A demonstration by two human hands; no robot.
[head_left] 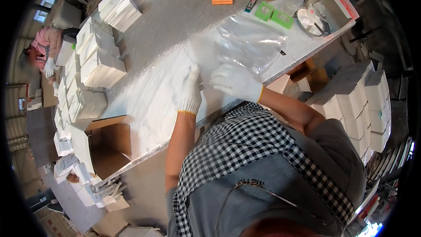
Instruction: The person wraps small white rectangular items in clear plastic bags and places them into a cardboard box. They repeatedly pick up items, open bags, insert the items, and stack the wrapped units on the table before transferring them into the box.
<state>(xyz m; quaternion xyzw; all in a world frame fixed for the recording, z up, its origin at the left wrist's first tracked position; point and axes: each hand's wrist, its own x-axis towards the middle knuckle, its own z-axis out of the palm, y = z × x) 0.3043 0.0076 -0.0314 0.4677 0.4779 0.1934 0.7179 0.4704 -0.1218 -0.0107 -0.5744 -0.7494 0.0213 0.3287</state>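
Left hand (190, 88): pointing away from the body, fingers bunched, grip can't be told
Right hand (237, 82): angled leftward, fingers bent, grip equally unclear (blur softens them)
Film (206, 52): greyish, translucent, smeared, between both hands over the tabletop (162, 26)

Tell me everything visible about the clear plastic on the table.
The clear plastic looks like thin, glossy film, loosely crumpled, with bright creases; a small dark patch shows at its right edge. It lies spread on the table, beyond the right hand and short of the green boxes. Whether the hand touches it, I cannot tell.
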